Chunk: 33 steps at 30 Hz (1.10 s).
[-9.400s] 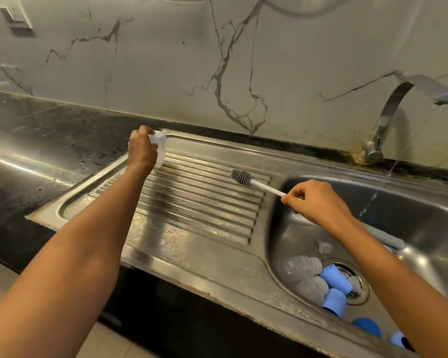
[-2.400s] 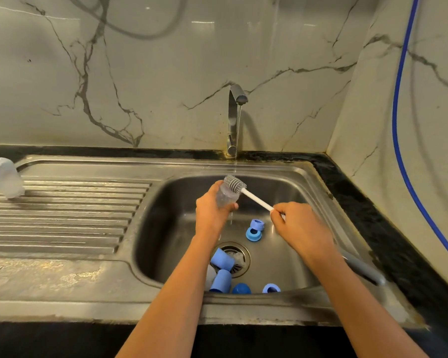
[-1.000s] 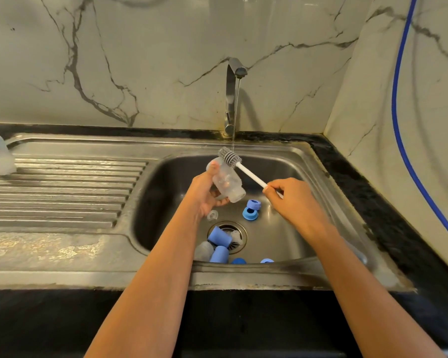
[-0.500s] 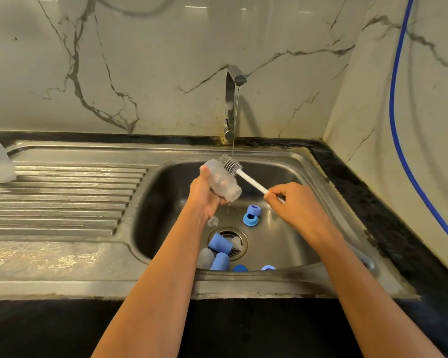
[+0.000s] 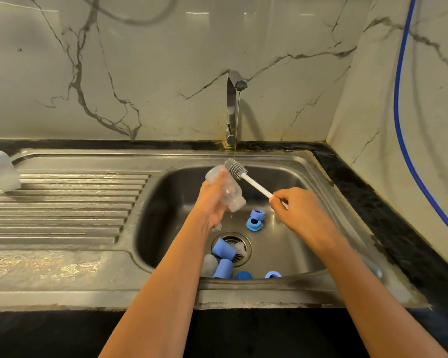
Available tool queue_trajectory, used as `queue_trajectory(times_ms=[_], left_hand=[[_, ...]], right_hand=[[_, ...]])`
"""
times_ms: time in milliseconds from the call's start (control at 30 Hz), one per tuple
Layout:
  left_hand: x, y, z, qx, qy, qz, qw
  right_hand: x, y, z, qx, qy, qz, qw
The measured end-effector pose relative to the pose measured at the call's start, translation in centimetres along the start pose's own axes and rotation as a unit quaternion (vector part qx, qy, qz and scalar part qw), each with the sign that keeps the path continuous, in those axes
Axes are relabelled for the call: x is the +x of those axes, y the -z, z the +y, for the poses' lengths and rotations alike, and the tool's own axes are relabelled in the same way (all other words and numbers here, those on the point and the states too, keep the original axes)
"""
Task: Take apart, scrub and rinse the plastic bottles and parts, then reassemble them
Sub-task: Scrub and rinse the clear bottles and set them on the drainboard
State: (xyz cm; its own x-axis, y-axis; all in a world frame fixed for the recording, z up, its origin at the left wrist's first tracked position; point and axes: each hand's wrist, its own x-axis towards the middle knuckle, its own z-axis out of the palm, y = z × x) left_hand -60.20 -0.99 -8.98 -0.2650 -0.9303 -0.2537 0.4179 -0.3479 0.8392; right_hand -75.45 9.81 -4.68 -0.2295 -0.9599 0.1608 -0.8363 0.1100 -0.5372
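Over the sink basin (image 5: 166, 202), in the head view, your left hand (image 5: 211, 202) has its fingers curled round a clear plastic bottle (image 5: 229, 192), gripping it by the body. The bottle is tilted, its open mouth aimed down and to the right and its base up and to the far left. Your right hand (image 5: 299, 214) pinches the white handle of a bottle brush (image 5: 256, 188) near its lower end. The grey bristle head sits outside the bottle, just beside its upper end; you cannot tell whether the two touch. A thin stream of water falls from the tap (image 5: 233, 104) at the far rim onto the bristles. On the basin floor below your hands, a blue ring (image 5: 254, 224) lies touching a small blue collar (image 5: 257, 214). Nearer you, two blue cups (image 5: 223, 249) lie on their sides at the drain (image 5: 242, 244), with a clear part beside them. A blue cap (image 5: 243, 275) and another blue ring (image 5: 273, 274) sit against the near wall. On the ribbed drainboard (image 5: 62, 210) to the left, a second clear bottle (image 5: 0, 170) stands at the far left edge, well apart from the basin. A blue hose (image 5: 402, 125) runs down the right wall.
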Motion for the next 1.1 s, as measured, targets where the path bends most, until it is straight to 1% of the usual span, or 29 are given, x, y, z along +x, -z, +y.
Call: queue_trajectory(times_ms=[100,167,200,233,300,333,400,467,533,600,633,700,767,833,900,967,1067,1100], left_hand=[[0.7,0.7,0.5,-0.09,-0.024,0.098,0.991],[0.7,0.9,0.6,-0.091,-0.031,0.157,0.983],[0.4,0.8,0.6,-0.073,-0.033,0.157,0.984],[0.4,0.6,0.4,-0.051,-0.031,0.138,0.989],[0.1,0.0,0.1,-0.012,-0.019,0.075,0.997],[-0.1,-0.3,0.0,-0.007,-0.013,0.047,0.999],[-0.3,-0.5,0.0,-0.033,-0.005,0.006,0.999],[-0.4,-0.4,0.1,-0.082,-0.01,-0.003,0.997],[-0.1,0.1,0.2,-0.12,-0.018,0.042,0.992],[0.1,0.4,0.4,-0.119,-0.022,0.095,0.988],[-0.1,0.4,0.6,-0.105,-0.029,0.104,0.989],[-0.3,0.1,0.6,-0.05,-0.05,0.083,0.994],[-0.7,-0.2,0.3,-0.005,-0.057,0.025,0.998],[-1.0,-0.4,0.1,-0.019,-0.034,-0.034,0.999],[-0.9,-0.5,0.2,-0.043,-0.029,-0.046,0.998],[-0.7,-0.4,0.3,-0.06,-0.044,-0.008,0.997],[0.1,0.3,0.6,-0.099,-0.047,0.104,0.988],[0.2,0.5,0.7,-0.104,-0.05,0.122,0.986]], right_hand=[[-0.3,0.6,0.2,0.027,0.017,-0.046,0.998],[-0.4,0.5,0.1,0.021,0.019,-0.063,0.998],[-0.4,0.4,0.0,0.021,0.019,-0.059,0.998],[-0.3,0.2,0.0,0.022,0.018,-0.047,0.998],[-0.3,-0.1,0.0,0.025,0.011,-0.015,1.0],[-0.2,-0.1,0.0,0.03,0.007,0.0,1.0],[-0.2,0.1,0.0,0.035,0.007,0.02,0.999],[-0.2,0.4,0.2,0.04,0.011,0.009,0.999],[-0.3,0.7,0.2,0.041,0.009,-0.031,0.999],[-0.4,0.8,0.2,0.037,0.013,-0.061,0.997],[-0.4,0.7,0.1,0.037,0.016,-0.064,0.997],[-0.4,0.2,-0.1,0.045,0.014,-0.042,0.998],[-0.4,-0.3,-0.3,0.046,0.008,-0.011,0.999],[-0.4,-0.2,-0.2,0.05,0.002,0.009,0.999],[-0.3,0.1,0.0,0.051,0.005,0.012,0.999],[-0.2,0.6,0.2,0.066,0.005,-0.016,0.998],[-0.3,1.1,0.3,0.065,0.001,-0.083,0.994],[-0.4,1.0,0.3,0.062,0.001,-0.092,0.994]])
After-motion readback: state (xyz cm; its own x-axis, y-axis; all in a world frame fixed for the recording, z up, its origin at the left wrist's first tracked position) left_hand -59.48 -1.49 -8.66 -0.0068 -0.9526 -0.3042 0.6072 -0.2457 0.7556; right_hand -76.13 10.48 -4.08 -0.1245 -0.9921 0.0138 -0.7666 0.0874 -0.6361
